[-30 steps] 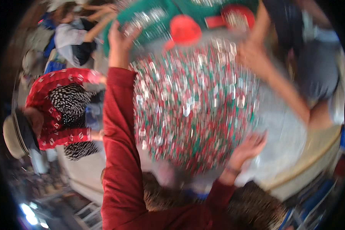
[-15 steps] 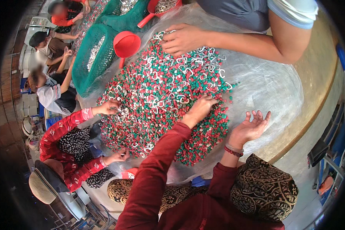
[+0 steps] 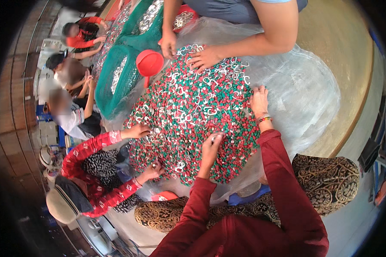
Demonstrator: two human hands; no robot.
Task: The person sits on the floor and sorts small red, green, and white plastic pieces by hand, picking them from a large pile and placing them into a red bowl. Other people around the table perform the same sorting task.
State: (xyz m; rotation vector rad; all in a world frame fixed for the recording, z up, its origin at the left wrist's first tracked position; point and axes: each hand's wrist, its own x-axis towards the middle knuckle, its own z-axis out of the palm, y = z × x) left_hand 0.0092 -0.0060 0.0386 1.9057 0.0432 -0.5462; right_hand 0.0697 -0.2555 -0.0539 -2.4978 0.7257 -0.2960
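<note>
A broad heap of small red and green pebble-like pieces point(image 3: 233, 124), mixed with curved silvery metal rings point(image 3: 210, 109), covers a clear plastic sheet point(image 3: 304, 94). My left hand point(image 3: 209, 154) is over the near part of the heap, fingers closed in a pinch on a small silvery piece point(image 3: 213, 138) whose exact shape I cannot make out. At the heap's right edge my right hand point(image 3: 259, 103) lies palm down, fingers stretched forward and touching the outermost pieces; I see nothing held in it.
Opposite me, a co-worker's two hands point(image 3: 205, 59) touch the far side. A red-sleeved co-worker's hands point(image 3: 152, 171) work at the left. Green mesh baskets point(image 3: 99, 92) and a red scoop point(image 3: 150, 62) stand at the far left. A red container point(image 3: 185, 19) holds metal rings.
My left hand has drawn back toward me. My right hand, raised palm up before, has moved left and forward onto the heap's edge. The opposite co-worker's other hand has come into view.
</note>
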